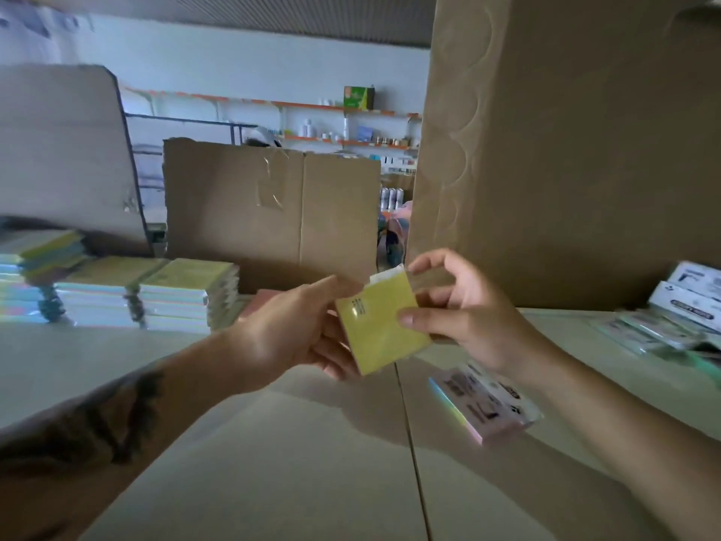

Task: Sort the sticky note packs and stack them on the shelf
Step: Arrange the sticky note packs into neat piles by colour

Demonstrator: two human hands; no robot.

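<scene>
pack stacks (148, 294) left on shelf (273, 443) | big carton (577, 150) right | lone pack (487, 408) before it

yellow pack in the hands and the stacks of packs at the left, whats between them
In the head view, only the left hand gripping the yellow pack, a pink pack behind it, and bare surface before the stacks.

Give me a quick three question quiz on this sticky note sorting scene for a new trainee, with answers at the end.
1. True or false: both hands hold the square yellow sticky note pack.
2. Which side of the pale shelf surface holds the stacks of sorted packs?
A. left
B. right
3. Fill in: the pink pack with the printed label lies below the ___ hand.

Key:
1. true; left hand, right hand
2. A
3. right
</scene>
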